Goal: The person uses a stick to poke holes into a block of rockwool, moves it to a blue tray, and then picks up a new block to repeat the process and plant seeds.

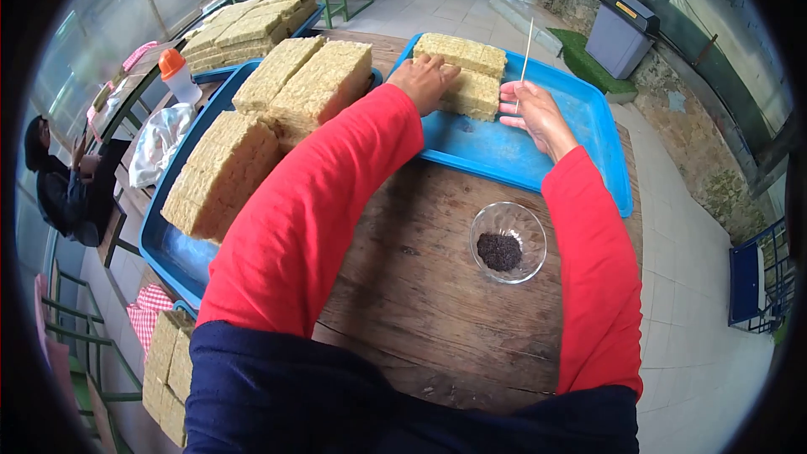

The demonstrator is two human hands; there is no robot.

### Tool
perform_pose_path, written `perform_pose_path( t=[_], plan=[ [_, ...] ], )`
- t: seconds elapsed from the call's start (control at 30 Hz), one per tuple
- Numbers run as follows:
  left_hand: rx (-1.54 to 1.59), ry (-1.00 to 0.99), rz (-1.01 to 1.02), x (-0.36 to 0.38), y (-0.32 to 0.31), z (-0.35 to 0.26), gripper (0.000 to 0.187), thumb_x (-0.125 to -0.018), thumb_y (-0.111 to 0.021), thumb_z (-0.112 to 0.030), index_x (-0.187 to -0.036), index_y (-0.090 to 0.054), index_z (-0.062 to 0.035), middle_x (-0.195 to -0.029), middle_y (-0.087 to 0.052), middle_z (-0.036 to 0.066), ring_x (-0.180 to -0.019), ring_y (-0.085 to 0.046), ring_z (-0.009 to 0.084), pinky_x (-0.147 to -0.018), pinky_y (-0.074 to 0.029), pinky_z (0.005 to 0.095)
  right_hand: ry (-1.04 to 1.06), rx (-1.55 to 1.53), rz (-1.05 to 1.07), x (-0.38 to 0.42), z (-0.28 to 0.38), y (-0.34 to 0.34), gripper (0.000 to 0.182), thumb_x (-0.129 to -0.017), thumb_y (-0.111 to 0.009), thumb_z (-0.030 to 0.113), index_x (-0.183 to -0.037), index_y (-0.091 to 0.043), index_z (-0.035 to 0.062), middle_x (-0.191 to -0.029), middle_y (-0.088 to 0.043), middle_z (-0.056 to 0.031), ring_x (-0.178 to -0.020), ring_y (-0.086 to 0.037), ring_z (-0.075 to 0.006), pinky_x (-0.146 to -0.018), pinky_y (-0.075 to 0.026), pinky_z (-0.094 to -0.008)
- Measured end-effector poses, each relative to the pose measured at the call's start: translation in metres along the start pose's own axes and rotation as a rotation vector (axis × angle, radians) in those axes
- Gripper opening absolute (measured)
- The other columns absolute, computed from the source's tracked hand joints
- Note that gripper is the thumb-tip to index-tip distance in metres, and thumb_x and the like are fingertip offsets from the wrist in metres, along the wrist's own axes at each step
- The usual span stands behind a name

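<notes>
Resting on the yellowish blocks (472, 96) in the blue tray (580, 130), the left hand (424, 81) may be gripping; I can't tell. Beside them, the right hand (540, 115) pinches a thin stick (527, 49), nearly upright. A glass bowl (530, 225) of dark grains (498, 252) sits nearer.

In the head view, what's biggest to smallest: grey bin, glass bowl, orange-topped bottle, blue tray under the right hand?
1. Blue tray
2. Grey bin and glass bowl: too alike to rank
3. Orange-topped bottle
</notes>
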State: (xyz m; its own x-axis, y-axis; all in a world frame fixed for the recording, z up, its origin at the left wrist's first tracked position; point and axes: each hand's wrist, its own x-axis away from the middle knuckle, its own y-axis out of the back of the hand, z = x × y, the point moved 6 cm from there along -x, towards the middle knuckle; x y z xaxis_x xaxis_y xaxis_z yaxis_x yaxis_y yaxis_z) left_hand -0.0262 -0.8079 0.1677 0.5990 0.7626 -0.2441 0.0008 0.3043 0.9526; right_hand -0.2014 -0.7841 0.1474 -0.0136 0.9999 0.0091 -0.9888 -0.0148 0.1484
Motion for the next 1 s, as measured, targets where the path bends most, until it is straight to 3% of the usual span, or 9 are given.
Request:
perform_pose_path(
  t=[0.2, 0.33, 0.47, 0.57, 0.6, 0.73, 0.8, 0.87, 1.0],
  plan=[
    [-0.097, 0.143, 0.098, 0.059, 0.079, -0.004, 0.068, -0.075, -0.071, -0.031, -0.132, -0.041, -0.01, -0.129, -0.046, 0.015, -0.118, -0.047, 0.0334, -0.095, -0.043, 0.0404, 0.169, 0.093, -0.045, 0.058, 0.045, 0.009, 0.035, -0.099, -0.038, 0.03, -0.107, -0.056, 0.0011, -0.107, -0.057, -0.0104, -0.095, -0.056, -0.0184, -0.075, -0.05, -0.0315],
    [-0.074, 0.292, 0.361, 0.111, 0.122, 0.041, 0.061, -0.076, -0.067, -0.042, -0.118, -0.052, -0.0016, -0.112, -0.059, 0.02, -0.105, -0.057, 0.0323, -0.09, -0.045, 0.0397, 0.257, 0.139, -0.014, 0.131, 0.069, 0.012, 0.035, -0.099, -0.039, 0.032, -0.105, -0.056, 0.0024, -0.101, -0.06, -0.0091, -0.091, -0.057, -0.0153, -0.071, -0.05, -0.0298],
    [-0.04, 0.522, 0.467, 0.185, 0.127, 0.121, 0.085, -0.067, -0.068, -0.055, -0.126, -0.046, 0.0014, -0.12, -0.055, 0.022, -0.114, -0.053, 0.0321, -0.097, -0.041, 0.0382, 0.344, 0.187, 0.019, 0.213, 0.074, 0.019, 0.036, -0.099, -0.039, 0.032, -0.101, -0.057, 0.0014, -0.094, -0.061, -0.0094, -0.085, -0.058, -0.0137, -0.066, -0.05, -0.0267],
    [-0.059, 0.696, 0.626, 0.237, 0.124, 0.137, 0.115, -0.062, -0.063, -0.07, -0.14, -0.023, 0.0043, -0.139, -0.035, 0.026, -0.129, -0.038, 0.0342, -0.105, -0.033, 0.0361, 0.285, 0.191, 0.033, 0.262, 0.064, 0.027, 0.036, -0.099, -0.039, 0.031, -0.099, -0.057, 0.0, -0.09, -0.061, -0.0102, -0.08, -0.059, -0.0135, -0.062, -0.051, -0.0253],
    [-0.021, 0.679, 0.51, 0.245, 0.12, 0.14, 0.115, -0.063, -0.062, -0.071, -0.141, -0.023, 0.0033, -0.138, -0.037, 0.027, -0.128, -0.038, 0.0364, -0.105, -0.032, 0.0371, 0.289, 0.193, 0.03, 0.275, 0.063, 0.03, 0.036, -0.099, -0.039, 0.031, -0.099, -0.057, 0.0, -0.09, -0.061, -0.0102, -0.08, -0.059, -0.0135, -0.062, -0.051, -0.0253],
    [-0.098, 0.376, -0.089, 0.253, 0.135, 0.094, 0.082, -0.074, -0.068, -0.047, -0.134, -0.036, -0.0017, -0.118, -0.049, 0.02, -0.112, -0.048, 0.0352, -0.095, -0.04, 0.0396, 0.25, 0.182, 0.032, 0.315, 0.06, 0.039, 0.035, -0.099, -0.039, 0.029, -0.096, -0.056, -0.001, -0.088, -0.061, -0.0111, -0.078, -0.06, -0.0139, -0.061, -0.052, -0.0258],
    [-0.122, 0.33, -0.134, 0.258, 0.145, 0.048, 0.047, -0.076, -0.068, -0.034, -0.105, -0.058, 0.0016, -0.105, -0.056, 0.018, -0.101, -0.055, 0.0312, -0.083, -0.046, 0.0403, 0.238, 0.181, 0.028, 0.329, 0.058, 0.041, 0.035, -0.099, -0.038, 0.028, -0.095, -0.056, -0.0013, -0.087, -0.061, -0.0113, -0.078, -0.06, -0.0142, -0.06, -0.052, -0.026],
    [-0.049, 0.475, 0.198, 0.262, 0.125, 0.031, 0.039, -0.075, -0.067, -0.035, -0.086, -0.066, 0.0021, -0.086, -0.063, 0.018, -0.083, -0.063, 0.0311, -0.072, -0.05, 0.0397, 0.213, 0.187, 0.021, 0.343, 0.056, 0.04, 0.034, -0.099, -0.038, 0.028, -0.095, -0.056, -0.0016, -0.086, -0.062, -0.0118, -0.078, -0.061, -0.0148, -0.061, -0.052, -0.0259],
    [-0.141, 0.474, 0.294, 0.282, 0.101, 0.024, 0.042, -0.076, -0.066, -0.04, -0.073, -0.068, 0.0012, -0.071, -0.065, 0.018, -0.068, -0.065, 0.0325, -0.064, -0.052, 0.0404, 0.188, 0.191, 0.039, 0.364, 0.048, 0.037, 0.034, -0.099, -0.039, 0.028, -0.094, -0.056, -0.0018, -0.085, -0.062, -0.012, -0.077, -0.061, -0.0154, -0.061, -0.052, -0.0261]
  ],
)
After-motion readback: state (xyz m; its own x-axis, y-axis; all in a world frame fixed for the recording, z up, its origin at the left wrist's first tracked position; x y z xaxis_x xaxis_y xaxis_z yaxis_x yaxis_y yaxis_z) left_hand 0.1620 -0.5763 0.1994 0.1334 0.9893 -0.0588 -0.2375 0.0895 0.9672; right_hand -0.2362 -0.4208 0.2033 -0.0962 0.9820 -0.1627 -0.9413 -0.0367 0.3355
